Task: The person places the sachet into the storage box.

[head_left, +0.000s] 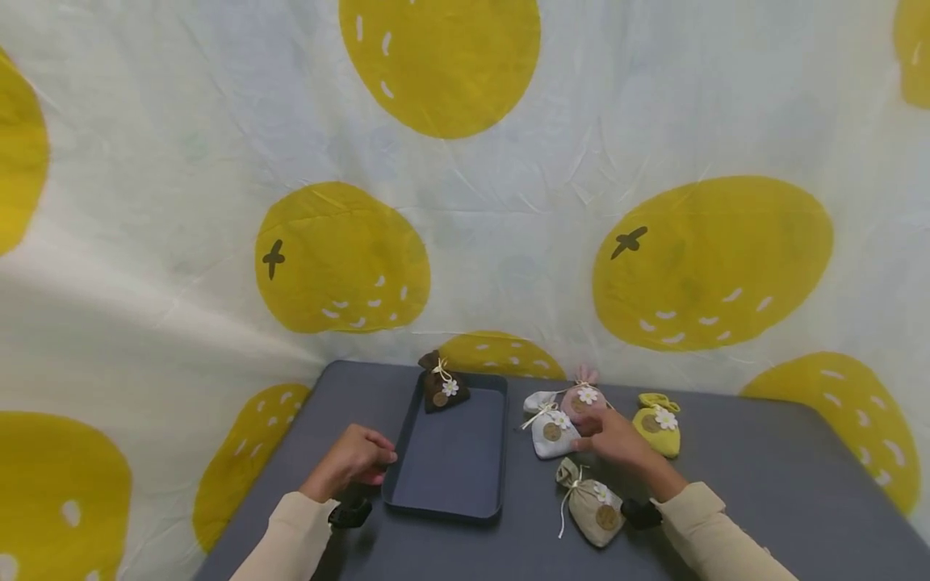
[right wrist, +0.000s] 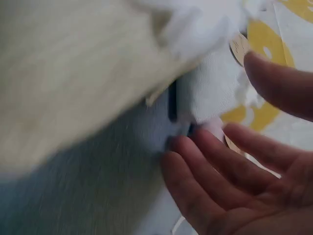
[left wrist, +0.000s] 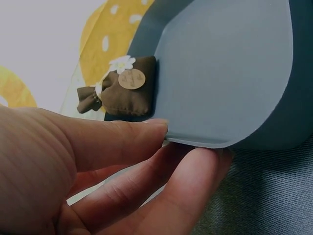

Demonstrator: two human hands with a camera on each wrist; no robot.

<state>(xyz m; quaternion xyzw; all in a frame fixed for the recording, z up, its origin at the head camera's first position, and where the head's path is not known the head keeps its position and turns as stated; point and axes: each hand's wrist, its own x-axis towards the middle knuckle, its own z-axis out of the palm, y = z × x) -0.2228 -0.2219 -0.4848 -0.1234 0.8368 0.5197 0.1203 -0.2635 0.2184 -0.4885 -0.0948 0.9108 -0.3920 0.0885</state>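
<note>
My left hand (head_left: 354,457) pinches the left rim of a dark grey tray (head_left: 450,476), thumb on top and fingers underneath, as the left wrist view shows. A brown drawstring pouch (left wrist: 122,95) with a white flower and round tag lies in the tray's far left corner. Over on the right, my right hand (head_left: 617,440) reaches over a white pouch (head_left: 555,449) and a pink pouch (head_left: 572,402). In the right wrist view its thumb and fingers are spread apart, with the white pouch (right wrist: 208,88) showing between them.
A yellow pouch (head_left: 663,440) lies right of my right hand. Nearer to me, a beige pouch (head_left: 587,513) lies by my right wrist. The dark table (head_left: 770,484) meets a white curtain (head_left: 508,266) with yellow fruit prints at its back and left.
</note>
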